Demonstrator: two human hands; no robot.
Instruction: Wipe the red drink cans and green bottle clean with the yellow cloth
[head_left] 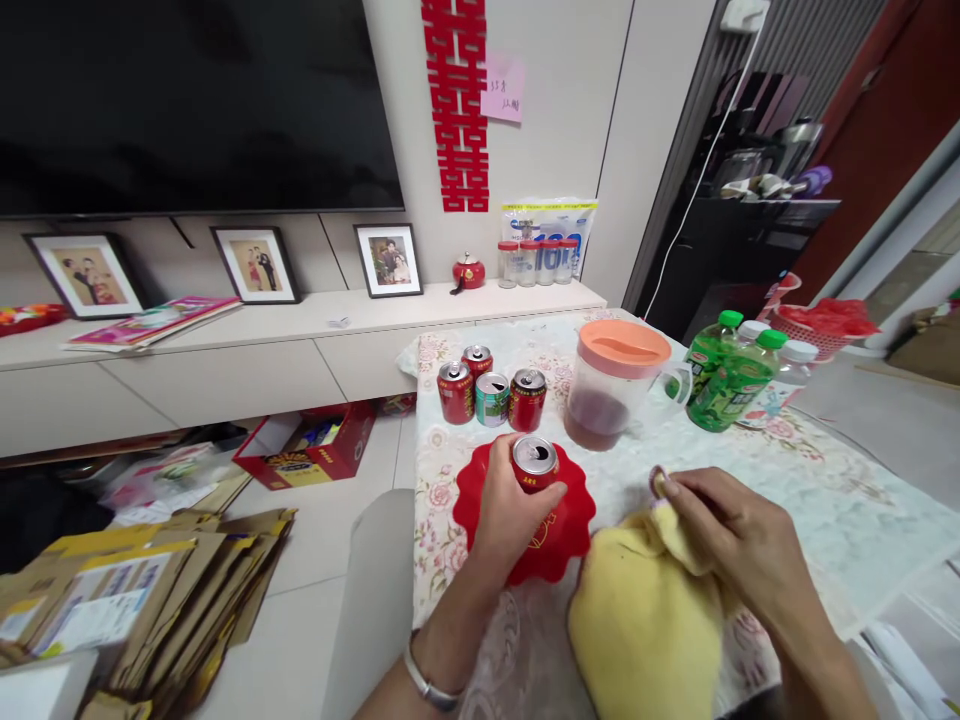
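Observation:
My left hand (511, 500) is wrapped around an opened red drink can (535, 462), upright over a red scalloped plate (480, 478). Whether the can rests on the plate or hangs just above it I cannot tell. My right hand (739, 530) pinches the edge of a yellow cloth (649, 620), which spreads over the table's near side to the right of the plate. Just behind the plate stand several opened cans, among them a green one (492, 402) and a red one (528, 402). To their right is a clear pitcher (600, 400) with an orange lid and dark liquid inside.
Green-capped bottles (731, 385) stand at the table's right, near a pink basket (821, 335). The table wears a floral cloth (847, 500). Behind it runs a white cabinet (300, 330) with framed photos and glass jars (529, 268). Flattened cardboard (202, 590) lies on the floor at left.

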